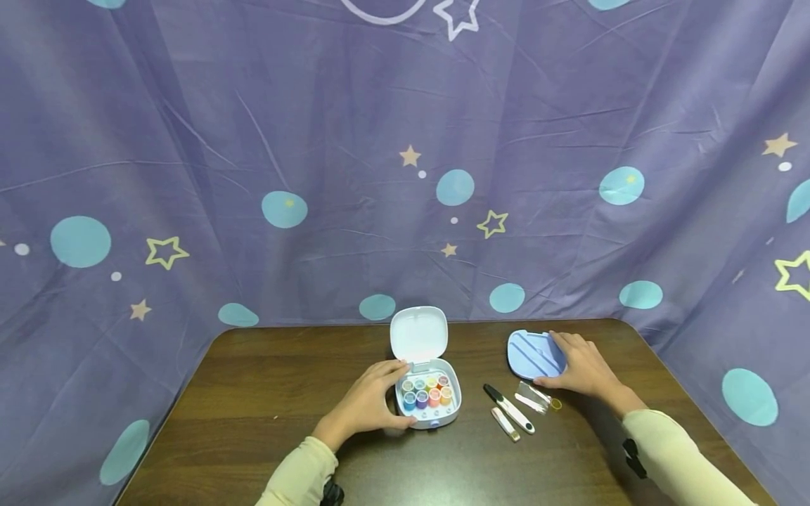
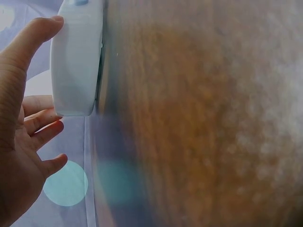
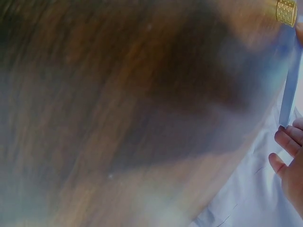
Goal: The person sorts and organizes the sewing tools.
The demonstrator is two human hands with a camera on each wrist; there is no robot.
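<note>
A white sewing box [image 1: 455, 413] stands on the table with its lid [image 1: 419, 334] raised. Inside are several small thread spools [image 1: 422, 400] in different colours. My left hand [image 1: 365, 402] grips the box at its left side, thumb at the front corner and fingers toward the back. The left wrist view shows the thumb against the box wall [image 2: 75, 61]. On the right, my right hand [image 1: 585, 365] holds a flat blue tray [image 1: 531, 355] by its right side, thumb in front and fingertips behind. In the right wrist view the tray's edge [image 3: 289, 97] shows beside the fingers.
Between the hands lie a white tool with a black tip [image 1: 515, 413], a small pale tool [image 1: 505, 424], a clear packet [image 1: 533, 398] and a gold thimble [image 1: 555, 403]. The brown wooden table [image 1: 253, 414] ends at a purple patterned curtain [image 1: 354, 140].
</note>
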